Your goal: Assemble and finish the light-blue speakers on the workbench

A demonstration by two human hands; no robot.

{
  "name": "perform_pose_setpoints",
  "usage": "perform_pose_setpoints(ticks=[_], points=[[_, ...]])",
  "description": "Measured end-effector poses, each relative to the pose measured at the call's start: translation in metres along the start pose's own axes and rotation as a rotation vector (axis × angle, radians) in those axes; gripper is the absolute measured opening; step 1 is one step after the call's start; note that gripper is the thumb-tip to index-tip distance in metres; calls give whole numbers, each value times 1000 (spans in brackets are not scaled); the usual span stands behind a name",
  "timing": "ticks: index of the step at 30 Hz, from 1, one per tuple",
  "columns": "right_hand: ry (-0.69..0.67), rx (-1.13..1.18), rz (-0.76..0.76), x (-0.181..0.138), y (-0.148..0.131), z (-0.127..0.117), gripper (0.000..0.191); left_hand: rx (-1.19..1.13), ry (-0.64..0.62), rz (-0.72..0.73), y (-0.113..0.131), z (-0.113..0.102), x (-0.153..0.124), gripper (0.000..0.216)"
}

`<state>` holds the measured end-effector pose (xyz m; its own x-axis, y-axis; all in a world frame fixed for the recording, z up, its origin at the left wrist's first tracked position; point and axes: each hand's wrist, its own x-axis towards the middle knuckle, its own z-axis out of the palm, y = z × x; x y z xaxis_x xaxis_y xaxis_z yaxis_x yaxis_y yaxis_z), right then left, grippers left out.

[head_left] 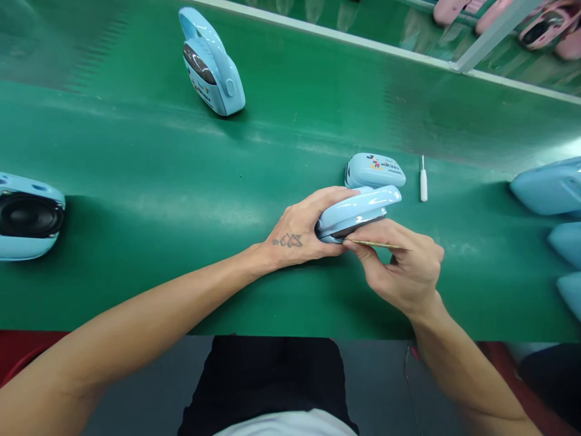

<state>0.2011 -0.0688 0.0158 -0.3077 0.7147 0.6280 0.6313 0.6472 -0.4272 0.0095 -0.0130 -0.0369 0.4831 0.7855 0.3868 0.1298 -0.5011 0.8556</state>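
Observation:
My left hand (pixel 305 229) grips a light blue plastic speaker shell (pixel 358 212) from its left side, tilted on the green belt (pixel 181 181). Its fingers wrap over the top of the shell. My right hand (pixel 399 263) is closed in a pinch on a thin flat stick (pixel 381 244) whose tip touches the shell's lower edge. Just behind the shell lies another light blue piece (pixel 374 170) with a cartoon print on its face.
A small white tool (pixel 423 180) lies right of the printed piece. A finished blue speaker with handle (pixel 209 63) stands at the back left, another speaker (pixel 28 216) at the left edge. Several blue shells (pixel 551 188) sit at the right. Pink units (pixel 549 24) rest beyond the rail.

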Motion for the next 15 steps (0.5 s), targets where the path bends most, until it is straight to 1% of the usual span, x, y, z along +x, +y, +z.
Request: perform_pose_setpoints(ticks=[6, 15], points=[[-44, -105, -14, 3, -8, -2, 21, 7, -24, -61, 1, -2, 1, 80], [-91, -216, -63, 6, -14, -4, 24, -23, -29, -65, 0, -1, 2, 78]])
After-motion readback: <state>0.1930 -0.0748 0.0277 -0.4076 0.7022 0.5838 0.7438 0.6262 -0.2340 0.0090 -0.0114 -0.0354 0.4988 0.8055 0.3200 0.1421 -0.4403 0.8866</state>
